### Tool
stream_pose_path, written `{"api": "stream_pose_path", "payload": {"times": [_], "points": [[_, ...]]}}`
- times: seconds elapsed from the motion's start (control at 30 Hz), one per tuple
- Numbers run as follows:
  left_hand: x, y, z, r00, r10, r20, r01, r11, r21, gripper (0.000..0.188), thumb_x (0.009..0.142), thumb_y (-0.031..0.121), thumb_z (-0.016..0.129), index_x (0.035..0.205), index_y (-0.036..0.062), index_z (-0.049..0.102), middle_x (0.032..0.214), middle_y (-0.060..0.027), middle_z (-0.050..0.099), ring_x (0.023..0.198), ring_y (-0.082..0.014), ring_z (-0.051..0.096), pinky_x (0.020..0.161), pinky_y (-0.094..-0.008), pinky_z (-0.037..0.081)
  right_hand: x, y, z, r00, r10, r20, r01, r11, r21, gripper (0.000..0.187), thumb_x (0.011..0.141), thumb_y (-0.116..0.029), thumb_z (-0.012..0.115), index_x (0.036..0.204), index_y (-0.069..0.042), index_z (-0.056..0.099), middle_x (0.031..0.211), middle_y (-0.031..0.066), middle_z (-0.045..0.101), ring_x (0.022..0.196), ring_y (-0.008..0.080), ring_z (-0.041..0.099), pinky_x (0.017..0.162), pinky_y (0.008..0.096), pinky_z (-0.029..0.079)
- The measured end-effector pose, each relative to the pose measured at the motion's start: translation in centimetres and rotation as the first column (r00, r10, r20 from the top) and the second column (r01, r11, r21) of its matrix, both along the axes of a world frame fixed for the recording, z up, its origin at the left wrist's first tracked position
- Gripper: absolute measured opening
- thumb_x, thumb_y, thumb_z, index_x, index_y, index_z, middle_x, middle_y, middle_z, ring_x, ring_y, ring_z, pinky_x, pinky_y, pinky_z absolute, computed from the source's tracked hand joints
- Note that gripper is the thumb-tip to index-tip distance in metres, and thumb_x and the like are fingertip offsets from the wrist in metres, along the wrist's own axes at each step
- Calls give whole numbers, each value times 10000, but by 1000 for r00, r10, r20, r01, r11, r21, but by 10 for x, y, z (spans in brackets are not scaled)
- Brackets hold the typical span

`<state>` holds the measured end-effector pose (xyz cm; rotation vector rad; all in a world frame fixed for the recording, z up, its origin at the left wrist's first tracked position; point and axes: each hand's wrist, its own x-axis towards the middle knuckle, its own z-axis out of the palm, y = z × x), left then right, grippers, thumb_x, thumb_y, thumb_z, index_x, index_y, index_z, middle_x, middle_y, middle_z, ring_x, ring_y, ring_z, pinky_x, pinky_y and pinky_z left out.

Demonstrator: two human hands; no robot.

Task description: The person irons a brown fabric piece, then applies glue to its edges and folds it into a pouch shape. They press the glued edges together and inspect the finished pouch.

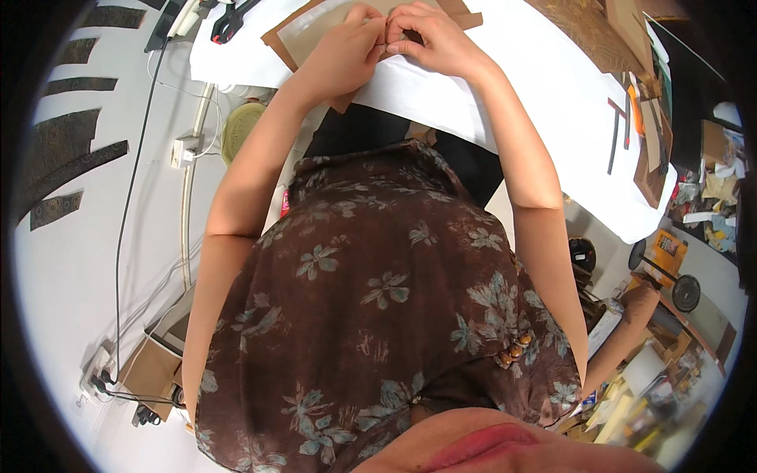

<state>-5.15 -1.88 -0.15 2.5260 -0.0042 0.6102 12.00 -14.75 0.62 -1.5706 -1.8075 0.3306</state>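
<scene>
Both left hand point(347, 51) and right hand point(441, 41) are pinched at the brown-bordered beige sheet point(319, 35), upper centre; what is gripped cannot be told. Edge work seems in hand; steadiness is needed.

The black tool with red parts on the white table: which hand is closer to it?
Left. The left hand is to the right of the black tool, at the brown-edged sheet; the right hand is there too, farther right.
</scene>
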Motion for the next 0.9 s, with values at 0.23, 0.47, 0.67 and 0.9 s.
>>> {"api": "stream_pose_path", "payload": {"times": [0.23, 0.47, 0.67, 0.9], "points": [[-2, -9, 17, 996, 60, -64, -63, 997, -42, 162, 948, 163, 617, 1054, 41, 606, 1087, -189, 606, 962, -410, 605, 835, -470, 493, -3, 3, 3, 1000, -9, 10, 9, 1000, 30, 142, 801, -121, 716, 800, -45, 596, 864, 103, 610, 909, 327, 595, 805, 424, 481], [3, -9, 7, 998, 28, -58, -27, 1000, 16, 226, 974, 227, 597, 1137, 72, 622, 1067, -218, 628, 969, -419, 608, 882, -485, 489, -6, 3, 4, 998, -59, -29, 61, 996, 72, 187, 760, -129, 770, 764, -54, 599, 854, 95, 604, 878, 307, 602, 765, 406, 483], [-2, -9, -8, 993, 118, -12, -118, 993, -28, 126, 918, 89, 631, 936, 15, 530, 1193, -154, 572, 949, -379, 631, 784, -444, 515, -7, 2, 1, 993, -119, 1, 118, 990, 71, 194, 769, -143, 778, 765, -58, 603, 850, 95, 608, 856, 294, 614, 733, 389, 488], [1, -5, -9, 995, 91, 36, -89, 995, -44, 133, 900, 32, 614, 1019, -1, 564, 1121, -137, 568, 872, -362, 625, 751, -430, 512, 6, 4, 1, 974, -175, -143, 181, 983, 33, 83, 839, -101, 708, 862, -41, 655, 873, 119, 649, 877, 305, 629, 777, 383, 501]]}}
